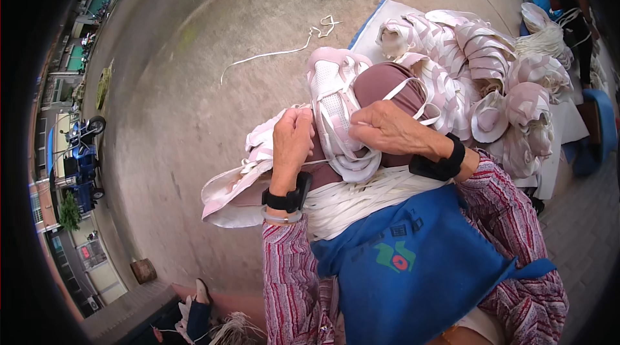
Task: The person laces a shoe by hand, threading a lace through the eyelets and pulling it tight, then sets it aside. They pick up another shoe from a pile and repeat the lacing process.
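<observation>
A pale pink and white shoe upper (333, 95) lies across my lap between my hands, its toe pointing away from me. At its left edge my left hand (294, 138) is closed in a pinch; what the fingertips hold is hidden. My right hand (385, 127) is closed over the upper's right side, gripping a white shoelace (431, 112) that loops out over my brown-clad knee (382, 82). More shoe uppers (237, 198) rest beyond my left wrist. A thick bundle of white laces (361, 202) spreads over my lap, above a blue apron (394, 248).
Nested stacks of pink and white uppers (484, 54) sit on a pale board at the right. One loose lace (271, 58) lies on the concrete ground (187, 119). Farther left stands a blue three-wheeled vehicle (81, 163). Another person's foot (203, 291) shows at lower left.
</observation>
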The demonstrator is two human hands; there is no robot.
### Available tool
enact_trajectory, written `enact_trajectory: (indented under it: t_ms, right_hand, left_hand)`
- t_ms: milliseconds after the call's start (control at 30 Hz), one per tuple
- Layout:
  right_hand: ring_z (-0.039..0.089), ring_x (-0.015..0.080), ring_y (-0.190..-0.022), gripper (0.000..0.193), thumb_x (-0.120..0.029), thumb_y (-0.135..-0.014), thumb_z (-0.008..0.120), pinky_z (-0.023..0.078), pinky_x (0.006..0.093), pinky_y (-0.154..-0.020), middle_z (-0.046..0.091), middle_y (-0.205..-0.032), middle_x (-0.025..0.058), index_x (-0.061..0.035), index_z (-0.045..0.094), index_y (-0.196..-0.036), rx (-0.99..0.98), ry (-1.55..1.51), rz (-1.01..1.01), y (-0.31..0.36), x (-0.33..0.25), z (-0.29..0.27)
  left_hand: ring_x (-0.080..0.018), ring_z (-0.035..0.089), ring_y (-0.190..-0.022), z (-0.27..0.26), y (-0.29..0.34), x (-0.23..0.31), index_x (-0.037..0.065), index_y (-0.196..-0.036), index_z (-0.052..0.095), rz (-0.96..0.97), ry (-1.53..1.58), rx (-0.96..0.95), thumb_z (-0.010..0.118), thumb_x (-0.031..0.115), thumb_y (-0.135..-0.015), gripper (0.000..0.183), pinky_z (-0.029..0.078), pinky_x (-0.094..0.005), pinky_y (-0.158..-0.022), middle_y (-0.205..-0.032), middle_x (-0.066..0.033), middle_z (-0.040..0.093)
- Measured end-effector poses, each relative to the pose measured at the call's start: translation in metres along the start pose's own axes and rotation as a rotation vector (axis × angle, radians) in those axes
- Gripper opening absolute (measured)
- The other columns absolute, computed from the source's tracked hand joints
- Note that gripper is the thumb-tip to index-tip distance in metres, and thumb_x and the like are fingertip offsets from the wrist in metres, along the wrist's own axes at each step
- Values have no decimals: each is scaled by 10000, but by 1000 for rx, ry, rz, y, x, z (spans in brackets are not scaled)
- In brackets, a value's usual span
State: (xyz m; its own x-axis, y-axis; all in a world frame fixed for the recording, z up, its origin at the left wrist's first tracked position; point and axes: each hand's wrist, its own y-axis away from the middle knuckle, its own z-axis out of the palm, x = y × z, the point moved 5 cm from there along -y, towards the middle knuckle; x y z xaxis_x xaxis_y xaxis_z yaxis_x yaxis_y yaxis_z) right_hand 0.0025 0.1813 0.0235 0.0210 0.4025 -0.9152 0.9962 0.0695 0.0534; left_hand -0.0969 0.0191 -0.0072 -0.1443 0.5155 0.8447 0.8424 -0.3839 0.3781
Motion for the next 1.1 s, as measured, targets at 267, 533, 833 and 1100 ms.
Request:
enact_trajectory:
  t_ms: [267, 533, 833, 1100]
  right_hand:
    - [563, 375, -641, 252, -189, -862, 558, 456, 428, -610, 571, -665, 181, 10, 552, -709, -561, -232, -264, 41, -83, 51]
    - [625, 411, -714, 182, -188, -823, 589, 492, 489, -655, 623, -719, 228, -25, 633, -894, -163, 141, -50, 33, -50, 7]
    - [630, 357, -718, 302, -224, -843, 643, 494, 431, -609, 631, -860, 163, -86, 561, -1099, 345, 579, -62, -15, -10, -2]
    - [598, 300, -677, 460, -129, -815, 643, 487, 407, -563, 537, -834, 105, -146, 515, -1256, 226, 657, -14, -16, -16, 1]
  left_hand:
    - [-105, 587, -576, 28, 46, 13, -11, -944, 580, -155, 260, -440, 459, 430, -982, 459, 483, -215, -505, -731, -59, 615]
    - [-107, 597, -589, 53, 45, -1, -11, -993, 583, -124, 547, -346, 491, 300, -988, 324, 506, -230, -516, -722, -48, 608]
    - [-127, 535, -521, 65, 65, -17, 1, -884, 616, 246, -55, -268, 411, 322, -1006, 400, 463, -284, -515, -600, -40, 550]
    - [-396, 589, -639, 13, 56, 0, -3, -904, 573, 259, 16, 25, 540, 243, -947, 252, 462, -452, -603, -690, -199, 593]
